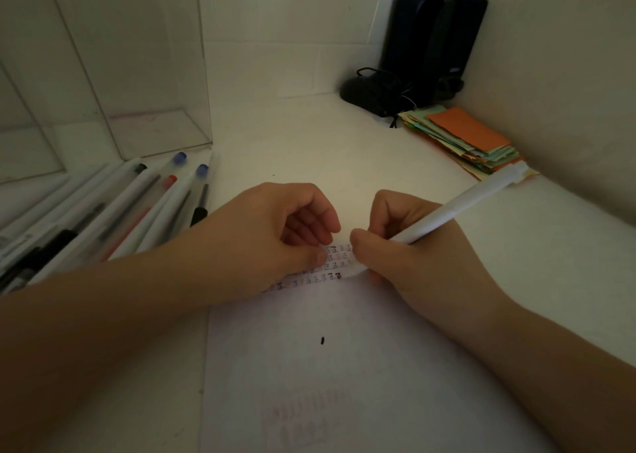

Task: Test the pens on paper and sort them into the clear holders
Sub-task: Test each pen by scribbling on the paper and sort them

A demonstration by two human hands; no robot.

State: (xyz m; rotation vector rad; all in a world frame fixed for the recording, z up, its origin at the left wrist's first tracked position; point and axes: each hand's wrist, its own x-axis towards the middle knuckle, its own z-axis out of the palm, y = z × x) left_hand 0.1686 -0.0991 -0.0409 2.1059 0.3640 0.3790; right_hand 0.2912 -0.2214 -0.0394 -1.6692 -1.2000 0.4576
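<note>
My right hand (406,246) grips a white pen (457,205) in writing hold, fingers curled round the barrel, cap end angled up and away to the right; the tip is hidden behind my thumb, so I cannot tell whether it touches the paper (344,366). My left hand (275,236) rests on the sheet's top edge, fingers loosely curled, fingertips (323,246) pressing the strip of small test marks (330,266) flat. Untested or waiting pens (130,211) lie in a loose fan on the surface (309,143) to the left, blue, red and black caps visible. The clear holders (155,91) stand behind them, far left, and look empty from here. Risks as I judge them: light is poor, so a faint line could be misread as a dead pen; the rows are crowded, so a new mark may land over an old one and hide the result; the heel of my right hand sits close to the marks and could smear wet ink; the sheet may slide if my left hand lifts early
</note>
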